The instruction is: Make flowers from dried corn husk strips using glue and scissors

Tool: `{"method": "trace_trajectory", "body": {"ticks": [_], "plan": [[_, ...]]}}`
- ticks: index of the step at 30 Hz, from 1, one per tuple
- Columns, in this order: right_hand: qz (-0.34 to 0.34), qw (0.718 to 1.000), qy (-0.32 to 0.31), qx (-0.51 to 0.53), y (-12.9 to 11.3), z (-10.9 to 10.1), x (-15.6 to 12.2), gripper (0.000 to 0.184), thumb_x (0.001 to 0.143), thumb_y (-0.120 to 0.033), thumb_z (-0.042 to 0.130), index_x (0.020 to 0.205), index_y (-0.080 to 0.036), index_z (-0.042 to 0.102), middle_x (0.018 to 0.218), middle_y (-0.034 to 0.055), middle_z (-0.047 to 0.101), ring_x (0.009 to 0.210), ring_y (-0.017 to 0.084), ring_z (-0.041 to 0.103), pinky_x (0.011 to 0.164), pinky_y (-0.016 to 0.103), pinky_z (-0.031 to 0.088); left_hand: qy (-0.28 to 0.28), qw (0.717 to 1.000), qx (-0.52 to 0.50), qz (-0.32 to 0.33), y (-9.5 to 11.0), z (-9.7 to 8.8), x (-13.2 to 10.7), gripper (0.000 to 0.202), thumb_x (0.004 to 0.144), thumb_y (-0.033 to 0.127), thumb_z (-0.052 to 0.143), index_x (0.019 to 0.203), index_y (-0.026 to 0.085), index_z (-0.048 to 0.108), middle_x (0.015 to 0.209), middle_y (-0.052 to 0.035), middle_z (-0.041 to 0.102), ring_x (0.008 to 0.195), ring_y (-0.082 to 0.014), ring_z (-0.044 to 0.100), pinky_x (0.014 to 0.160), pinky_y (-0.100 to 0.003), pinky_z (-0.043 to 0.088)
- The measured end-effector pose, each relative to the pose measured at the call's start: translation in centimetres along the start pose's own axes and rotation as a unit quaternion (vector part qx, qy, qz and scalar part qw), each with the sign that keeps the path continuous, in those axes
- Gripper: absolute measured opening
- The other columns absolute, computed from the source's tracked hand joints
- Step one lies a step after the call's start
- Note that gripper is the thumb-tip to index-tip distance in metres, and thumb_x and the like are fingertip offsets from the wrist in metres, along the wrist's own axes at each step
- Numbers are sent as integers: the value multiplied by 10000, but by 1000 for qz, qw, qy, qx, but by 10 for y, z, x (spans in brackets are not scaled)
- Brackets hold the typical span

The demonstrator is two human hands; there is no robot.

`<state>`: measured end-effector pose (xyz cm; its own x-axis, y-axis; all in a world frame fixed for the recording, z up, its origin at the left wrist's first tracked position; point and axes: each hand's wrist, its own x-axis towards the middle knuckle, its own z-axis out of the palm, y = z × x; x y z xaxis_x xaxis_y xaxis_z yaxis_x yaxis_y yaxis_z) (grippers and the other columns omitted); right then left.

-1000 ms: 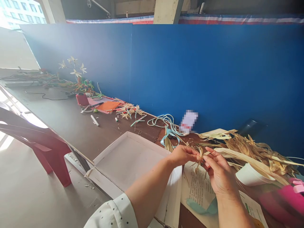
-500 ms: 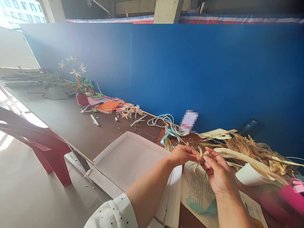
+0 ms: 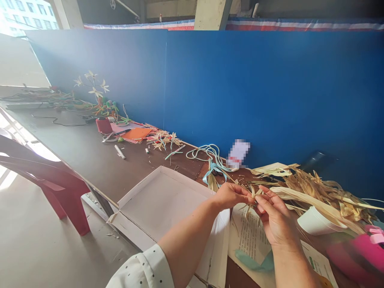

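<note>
One open white box (image 3: 168,194) lies on the brown table (image 3: 75,148); near its right edge, the left hand (image 3: 231,196) pinches a small husk piece (image 3: 252,197) over a printed sheet (image 3: 250,240), the right hand (image 3: 276,218) gripping it too, near a white cup (image 3: 319,223).

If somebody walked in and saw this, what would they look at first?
Probably the huge blue panel standing behind the table. Next, likely the left hand and right hand, low and right of the middle, pinching a small pale dried-leaf piece between them. The bright pink thing near the lower right corner might pop out too.
</note>
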<state>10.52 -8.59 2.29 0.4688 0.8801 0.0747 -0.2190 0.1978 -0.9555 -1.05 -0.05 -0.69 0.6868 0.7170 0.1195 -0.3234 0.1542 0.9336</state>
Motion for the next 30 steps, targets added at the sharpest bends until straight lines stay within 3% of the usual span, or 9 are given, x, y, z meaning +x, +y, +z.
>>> {"method": "trace_trajectory", "body": {"ticks": [11, 15, 18, 30], "plan": [[43, 999, 3, 29, -1, -3, 1, 482, 647, -323, 801, 1101, -237, 662, 903, 26, 660, 576, 78, 511, 474, 165, 457, 18, 996, -83, -24, 6, 1, -2, 462, 413, 390, 869, 718, 98, 681, 679, -27, 637, 656, -117, 582, 818, -332, 470], [47, 997, 33, 58, 0, -5, 4, 394, 691, -399, 757, 1041, -232, 688, 955, 30, 658, 571, 68, 507, 467, 164, 457, 16, 996, -85, -18, 5, 1, -1, 464, 395, 379, 871, 713, 101, 680, 694, -28, 641, 658, -113, 573, 785, -310, 462], [31, 995, 61, 73, 1, -6, 6, 359, 703, -419, 748, 1001, -224, 701, 928, 14, 637, 552, 50, 456, 430, 146, 416, 26, 996, -80, -9, 3, 2, 0, 459, 384, 371, 870, 706, 106, 680, 686, -22, 639, 647, -110, 556, 747, -296, 449], [11, 998, 57, 18, 5, -4, 7, 408, 543, -308, 861, 907, -199, 712, 749, -21, 556, 537, 32, 405, 399, 113, 334, 86, 994, -64, 19, -3, 3, 6, 444, 424, 383, 861, 721, 95, 699, 625, -8, 603, 588, -82, 497, 632, -256, 378]]}}
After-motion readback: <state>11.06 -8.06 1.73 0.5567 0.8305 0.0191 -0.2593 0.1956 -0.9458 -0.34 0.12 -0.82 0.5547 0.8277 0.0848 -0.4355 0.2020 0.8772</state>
